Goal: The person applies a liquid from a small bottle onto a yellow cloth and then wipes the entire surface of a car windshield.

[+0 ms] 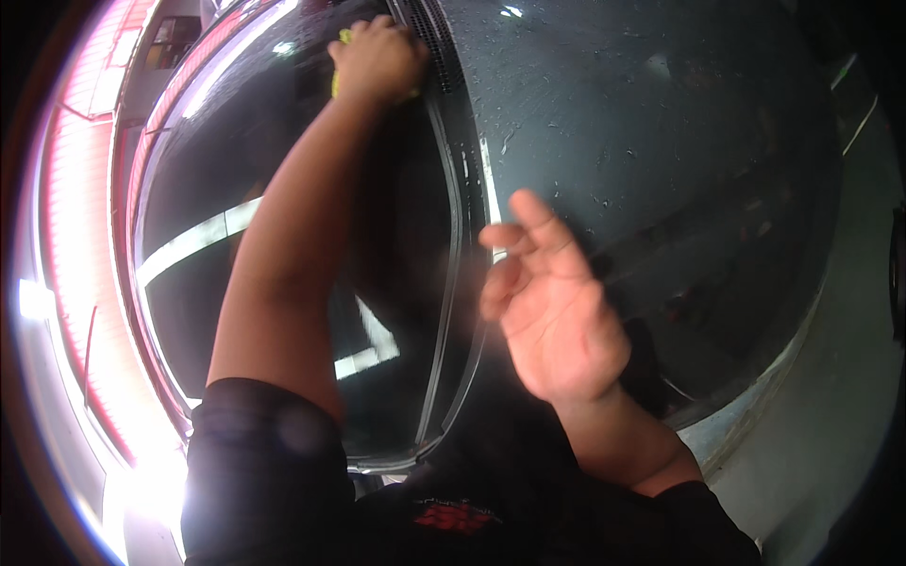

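My left hand (382,60) is stretched far forward over the dark windshield (205,163) of a car, near its lower edge. A yellow cloth (335,83) shows around the fingers and under the palm, pressed against the glass; most of it is hidden by the hand. My right hand (555,304) hangs with its palm turned up over the rear edge of the dark hood (672,141). Its fingers are apart and loosely bent, holding nothing, and slightly blurred. Water drops dot the hood's surface.
A black cowl grille (433,46) and a seal strip (453,184) run between glass and hood. Bright lights reflect in the windshield. Grey floor (842,283) lies beyond the hood on the right. The red-and-white area (85,212) at left is overexposed.
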{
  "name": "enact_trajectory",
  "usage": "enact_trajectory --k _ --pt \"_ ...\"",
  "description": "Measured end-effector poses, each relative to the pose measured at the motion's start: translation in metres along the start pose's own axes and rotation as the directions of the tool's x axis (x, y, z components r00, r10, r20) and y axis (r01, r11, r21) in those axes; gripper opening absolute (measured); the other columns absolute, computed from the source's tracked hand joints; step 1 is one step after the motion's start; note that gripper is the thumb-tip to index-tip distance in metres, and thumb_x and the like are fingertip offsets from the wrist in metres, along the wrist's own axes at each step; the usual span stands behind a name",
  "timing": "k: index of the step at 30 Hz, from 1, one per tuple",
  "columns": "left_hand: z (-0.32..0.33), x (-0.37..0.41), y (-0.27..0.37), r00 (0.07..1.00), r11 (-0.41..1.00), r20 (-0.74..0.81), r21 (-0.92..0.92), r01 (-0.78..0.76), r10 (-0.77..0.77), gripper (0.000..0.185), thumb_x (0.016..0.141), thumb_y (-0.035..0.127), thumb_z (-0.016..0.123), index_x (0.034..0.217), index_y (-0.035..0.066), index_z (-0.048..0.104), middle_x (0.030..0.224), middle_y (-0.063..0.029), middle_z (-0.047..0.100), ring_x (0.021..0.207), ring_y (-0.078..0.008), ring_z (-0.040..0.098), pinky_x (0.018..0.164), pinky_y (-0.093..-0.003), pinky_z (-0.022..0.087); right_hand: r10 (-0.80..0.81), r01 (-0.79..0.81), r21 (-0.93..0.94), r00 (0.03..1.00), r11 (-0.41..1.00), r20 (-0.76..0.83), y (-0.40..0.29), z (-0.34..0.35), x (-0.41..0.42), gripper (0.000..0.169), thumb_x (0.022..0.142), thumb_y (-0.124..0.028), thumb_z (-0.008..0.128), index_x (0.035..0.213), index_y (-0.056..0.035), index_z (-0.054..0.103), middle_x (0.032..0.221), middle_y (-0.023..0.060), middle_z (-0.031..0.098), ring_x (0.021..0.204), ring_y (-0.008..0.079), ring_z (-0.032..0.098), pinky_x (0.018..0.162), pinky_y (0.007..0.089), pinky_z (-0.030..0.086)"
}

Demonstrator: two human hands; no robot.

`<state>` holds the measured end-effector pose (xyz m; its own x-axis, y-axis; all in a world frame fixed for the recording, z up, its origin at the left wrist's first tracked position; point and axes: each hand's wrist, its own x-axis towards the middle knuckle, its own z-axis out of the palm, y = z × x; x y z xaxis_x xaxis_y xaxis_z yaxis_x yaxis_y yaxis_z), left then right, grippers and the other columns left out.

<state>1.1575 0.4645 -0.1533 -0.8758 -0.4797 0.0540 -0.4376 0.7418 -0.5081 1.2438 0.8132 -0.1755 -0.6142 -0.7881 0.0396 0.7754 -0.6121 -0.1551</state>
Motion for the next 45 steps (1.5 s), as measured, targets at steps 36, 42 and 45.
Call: enact_trajectory --k 36,42,45 --pt "0.022 0.006 -0.04 0.992 0.994 0.063 -0.024 0.107 -0.105 0.052 0.111 0.049 0.045 0.159 0.032 0.056 0.176 -0.0023 0.037 0.164 -0.0355 0.03 0.116 -0.0859 0.03 0.108 -0.129 -0.235 0.989 0.963 -0.099 0.003 0.006 -0.007 0.071 0.11 -0.042 0.06 0.164 0.0009 0.04 0.146 0.0123 0.061 0.109 0.0114 0.065 0.091 0.0286 0.051" --pt "-0.023 -0.177 0.028 0.957 0.941 -0.118 -0.184 -0.283 0.265 0.049 0.102 0.029 0.066 0.149 0.016 0.063 0.166 -0.008 0.05 0.162 -0.0384 0.033 0.126 -0.0748 0.025 -0.038 0.039 -0.218 0.999 0.975 0.011 -0.014 0.003 0.004 0.078 0.108 -0.045 0.064 0.164 0.0017 0.037 0.145 0.0153 0.061 0.107 0.0141 0.067 0.09 0.0294 0.052" --pt "-0.082 -0.331 0.031 0.932 0.898 0.114 -0.329 -0.29 0.343 0.061 0.094 0.022 0.069 0.153 0.016 0.06 0.167 -0.0106 0.047 0.164 -0.0394 0.028 0.13 -0.0713 0.015 -0.094 0.091 -0.297 0.996 0.95 0.003 -0.011 0.008 0.012 0.067 0.111 -0.037 0.061 0.165 -0.0032 0.04 0.142 0.0115 0.061 0.104 0.0116 0.064 0.089 0.0282 0.05"
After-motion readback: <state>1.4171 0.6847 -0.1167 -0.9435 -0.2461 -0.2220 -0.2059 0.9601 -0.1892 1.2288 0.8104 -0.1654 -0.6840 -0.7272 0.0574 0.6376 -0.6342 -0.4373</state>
